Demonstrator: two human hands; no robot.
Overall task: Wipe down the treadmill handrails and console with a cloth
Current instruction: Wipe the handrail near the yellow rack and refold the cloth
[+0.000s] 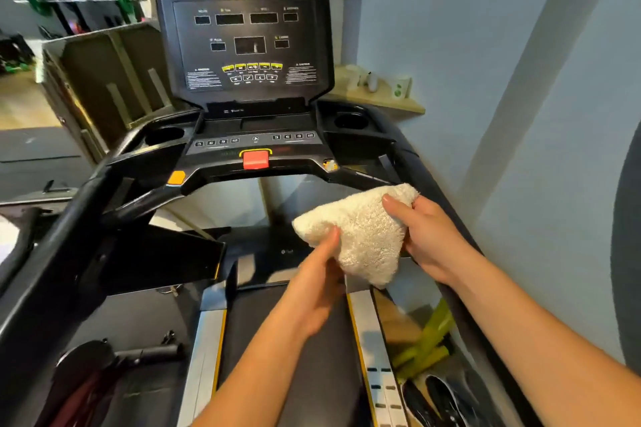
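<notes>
A folded white terry cloth is held in the air between both hands, above the treadmill belt and beside the right handrail. My left hand pinches its lower left edge with thumb on top. My right hand grips its upper right corner. The black console with its dark displays stands ahead, with the red stop button below it. The left handrail runs along the left side.
Cup holders sit on either side of the console tray. A wooden shelf with small bottles hangs on the blue wall at right. Yellow-green bars and shoes lie right of the belt. A barbell rack stands far left.
</notes>
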